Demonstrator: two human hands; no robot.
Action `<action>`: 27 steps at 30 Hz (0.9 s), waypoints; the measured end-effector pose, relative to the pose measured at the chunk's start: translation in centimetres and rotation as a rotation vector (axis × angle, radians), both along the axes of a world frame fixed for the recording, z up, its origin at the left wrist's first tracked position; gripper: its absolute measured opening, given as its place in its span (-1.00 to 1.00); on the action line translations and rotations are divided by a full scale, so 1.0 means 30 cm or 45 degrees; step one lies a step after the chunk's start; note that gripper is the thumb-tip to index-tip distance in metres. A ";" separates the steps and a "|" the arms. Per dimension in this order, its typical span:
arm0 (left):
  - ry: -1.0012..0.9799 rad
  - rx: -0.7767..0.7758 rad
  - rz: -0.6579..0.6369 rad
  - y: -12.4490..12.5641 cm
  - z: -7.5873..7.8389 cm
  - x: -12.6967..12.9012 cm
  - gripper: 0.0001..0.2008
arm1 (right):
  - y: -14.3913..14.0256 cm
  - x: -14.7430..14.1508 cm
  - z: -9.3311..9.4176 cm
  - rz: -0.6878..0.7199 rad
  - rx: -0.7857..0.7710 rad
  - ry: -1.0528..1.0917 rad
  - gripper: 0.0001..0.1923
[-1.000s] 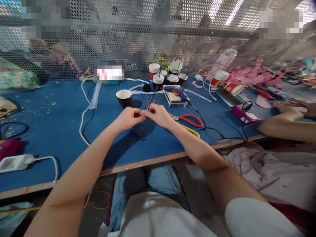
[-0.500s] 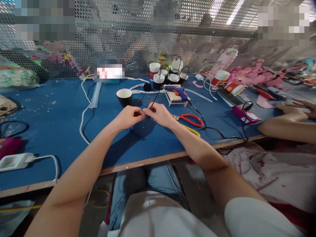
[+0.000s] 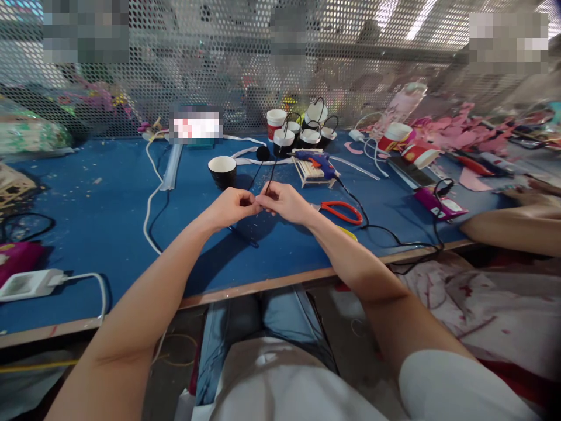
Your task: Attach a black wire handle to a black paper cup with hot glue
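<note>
The right hand [image 3: 284,202] pinches a thin black cord [image 3: 271,169] that rises beyond its fingertips; against it, the left hand [image 3: 232,207] has thumb and forefinger closed together, though what lies between them is too small to tell. Working well here would likely mean keeping both pinches close, wrists low and steady, and turning the cord with small finger movements rather than pulling. Just beyond the left hand stands a black cup [image 3: 222,172], white inside, its bottom out of sight. Farther off, past the right hand, black-wrapped cups [image 3: 283,141] with arched black handles cluster beside a red-and-white paper cup [image 3: 276,124], their contents impossible to make out
</note>
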State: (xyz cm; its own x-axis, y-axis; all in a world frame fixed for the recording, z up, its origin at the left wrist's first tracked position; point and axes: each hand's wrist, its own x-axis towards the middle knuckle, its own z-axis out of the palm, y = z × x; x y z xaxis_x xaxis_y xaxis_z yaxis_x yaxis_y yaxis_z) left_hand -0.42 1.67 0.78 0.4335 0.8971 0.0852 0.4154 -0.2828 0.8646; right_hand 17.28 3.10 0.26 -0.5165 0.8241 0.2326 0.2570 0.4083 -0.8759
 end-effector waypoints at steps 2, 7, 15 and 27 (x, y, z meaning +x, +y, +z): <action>0.031 0.035 0.014 0.002 -0.002 0.000 -0.71 | 0.001 -0.002 -0.002 -0.087 0.072 -0.069 -0.74; 0.138 0.162 0.077 -0.006 0.008 0.008 -0.72 | 0.000 -0.014 -0.010 -0.240 0.145 -0.097 -0.69; 0.037 0.076 0.062 -0.013 0.012 0.015 -0.73 | -0.003 -0.015 -0.012 -0.053 -0.053 0.143 -0.72; 0.106 0.209 0.107 -0.007 0.014 0.000 -0.79 | 0.006 -0.014 -0.013 -0.302 0.134 -0.045 -0.71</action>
State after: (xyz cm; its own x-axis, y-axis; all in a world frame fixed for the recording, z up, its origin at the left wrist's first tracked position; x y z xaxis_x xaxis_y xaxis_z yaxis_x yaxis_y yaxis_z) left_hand -0.41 1.46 1.21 0.3693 0.9075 0.2002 0.5117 -0.3784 0.7714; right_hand 16.85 3.29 -0.14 -0.3209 0.8955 0.3084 0.3863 0.4211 -0.8206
